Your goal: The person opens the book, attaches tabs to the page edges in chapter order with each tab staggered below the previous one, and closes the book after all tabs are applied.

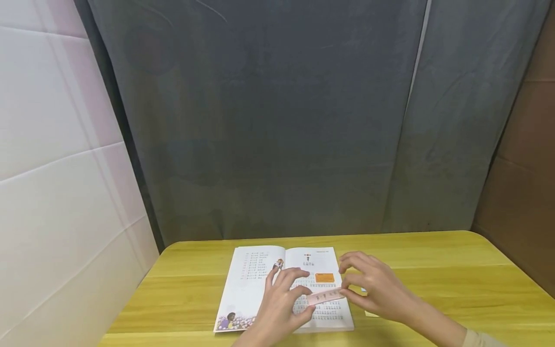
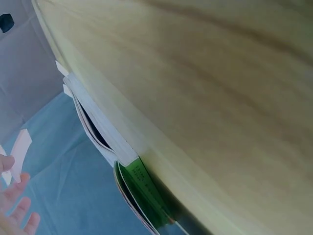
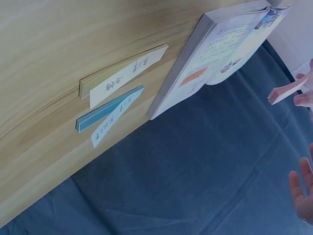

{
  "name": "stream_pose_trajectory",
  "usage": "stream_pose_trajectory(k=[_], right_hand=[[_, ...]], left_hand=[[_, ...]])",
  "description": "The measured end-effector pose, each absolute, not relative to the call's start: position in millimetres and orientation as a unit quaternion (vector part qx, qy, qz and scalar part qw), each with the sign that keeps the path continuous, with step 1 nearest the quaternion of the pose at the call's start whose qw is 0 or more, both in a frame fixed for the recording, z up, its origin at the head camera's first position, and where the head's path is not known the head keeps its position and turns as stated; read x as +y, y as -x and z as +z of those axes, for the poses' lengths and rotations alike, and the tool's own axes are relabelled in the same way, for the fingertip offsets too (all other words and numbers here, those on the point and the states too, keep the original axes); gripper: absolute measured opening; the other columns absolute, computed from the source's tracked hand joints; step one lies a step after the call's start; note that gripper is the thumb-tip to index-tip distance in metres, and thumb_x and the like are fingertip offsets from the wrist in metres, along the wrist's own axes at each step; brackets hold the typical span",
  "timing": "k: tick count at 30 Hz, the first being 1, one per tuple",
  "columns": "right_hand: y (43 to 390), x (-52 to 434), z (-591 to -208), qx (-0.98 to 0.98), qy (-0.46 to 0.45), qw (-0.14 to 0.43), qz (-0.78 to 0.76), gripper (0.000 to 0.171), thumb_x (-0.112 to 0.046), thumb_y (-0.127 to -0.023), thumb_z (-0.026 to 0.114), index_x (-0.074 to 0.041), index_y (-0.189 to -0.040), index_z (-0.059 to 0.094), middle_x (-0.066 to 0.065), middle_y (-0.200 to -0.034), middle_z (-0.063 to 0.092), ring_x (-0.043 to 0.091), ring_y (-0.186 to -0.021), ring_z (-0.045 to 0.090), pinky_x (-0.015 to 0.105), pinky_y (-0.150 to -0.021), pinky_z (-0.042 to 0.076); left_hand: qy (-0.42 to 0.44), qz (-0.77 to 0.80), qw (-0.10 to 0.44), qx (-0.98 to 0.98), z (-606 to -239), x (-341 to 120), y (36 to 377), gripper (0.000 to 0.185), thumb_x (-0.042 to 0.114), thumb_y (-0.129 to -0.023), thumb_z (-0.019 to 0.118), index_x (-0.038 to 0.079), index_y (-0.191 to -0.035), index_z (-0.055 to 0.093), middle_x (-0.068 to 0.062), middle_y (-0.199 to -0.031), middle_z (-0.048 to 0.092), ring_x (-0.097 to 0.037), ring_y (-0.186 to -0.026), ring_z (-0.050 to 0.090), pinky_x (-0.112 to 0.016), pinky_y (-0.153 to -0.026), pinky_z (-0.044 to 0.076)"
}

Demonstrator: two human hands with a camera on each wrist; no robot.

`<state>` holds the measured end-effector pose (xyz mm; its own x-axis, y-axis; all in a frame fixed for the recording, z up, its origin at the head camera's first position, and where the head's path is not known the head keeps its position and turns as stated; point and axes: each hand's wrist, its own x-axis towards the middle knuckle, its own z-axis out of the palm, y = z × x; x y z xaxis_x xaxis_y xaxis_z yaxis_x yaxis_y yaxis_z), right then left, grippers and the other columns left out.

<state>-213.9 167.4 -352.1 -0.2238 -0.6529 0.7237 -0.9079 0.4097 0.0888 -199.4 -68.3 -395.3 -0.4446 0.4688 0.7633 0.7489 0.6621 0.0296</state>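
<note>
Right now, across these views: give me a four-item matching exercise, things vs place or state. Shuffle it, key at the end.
1. pink strip
2. orange patch
3. book
4. blue pad

A. on the book's right page
B. lying open on the table
C. beside the yellow pad
D. pinched by the right hand

Pairs: 1-D, 2-A, 3-B, 4-C

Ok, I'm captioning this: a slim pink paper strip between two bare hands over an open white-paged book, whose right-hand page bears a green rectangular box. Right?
Not quite: the rectangular box on the right-hand page is orange, not green, as the head view shows. The pink paper strip is between the left hand and right hand, over the open book.
</note>
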Motion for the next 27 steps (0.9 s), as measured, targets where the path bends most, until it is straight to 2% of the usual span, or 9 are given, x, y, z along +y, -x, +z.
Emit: stream_pose_trajectory(k=[8,15,22,27], right_hand=[[220,177,-346,-0.736,-0.515,0.396,0.192,0.016,-0.026,-0.084,0.057,-0.02,-0.07,0.058,-0.004,-0.095,0.054,0.023,-0.096,0.052,0.034,-0.077,0.044],[220,189,-341,-0.764,-0.49,0.378,0.18,0.017,-0.029,-0.085,0.056,-0.019,-0.07,0.058,-0.004,-0.095,0.053,0.021,-0.097,0.051,0.033,-0.074,0.045],[221,202,-338,-0.764,-0.48,0.395,0.173,0.016,-0.03,-0.085,0.055,-0.021,-0.071,0.057,-0.007,-0.096,0.053,0.019,-0.097,0.051,0.027,-0.074,0.043],[221,213,-338,-0.762,-0.474,0.409,0.167,0.019,-0.033,-0.086,0.052,-0.022,-0.071,0.057,-0.007,-0.096,0.053,0.017,-0.097,0.051,0.022,-0.078,0.04]], left_hand=[[0.363,-0.186,0.379,-0.831,-393,-71,202,0.016,0.027,-0.062,0.071,0.018,-0.072,0.063,0.003,-0.108,0.051,-0.017,-0.103,0.045,-0.051,-0.091,0.023],[0.35,-0.173,0.366,-0.845,-389,-67,209,0.014,0.029,-0.064,0.07,0.019,-0.073,0.064,0.003,-0.109,0.051,-0.016,-0.103,0.045,-0.052,-0.091,0.024],[0.342,-0.161,0.342,-0.86,-383,-56,216,0.015,0.031,-0.067,0.069,0.019,-0.075,0.065,0.002,-0.11,0.052,-0.018,-0.103,0.044,-0.053,-0.089,0.025],[0.335,-0.168,0.323,-0.869,-381,-46,222,0.017,0.033,-0.068,0.069,0.02,-0.077,0.066,0.002,-0.11,0.052,-0.017,-0.102,0.045,-0.053,-0.087,0.028]])
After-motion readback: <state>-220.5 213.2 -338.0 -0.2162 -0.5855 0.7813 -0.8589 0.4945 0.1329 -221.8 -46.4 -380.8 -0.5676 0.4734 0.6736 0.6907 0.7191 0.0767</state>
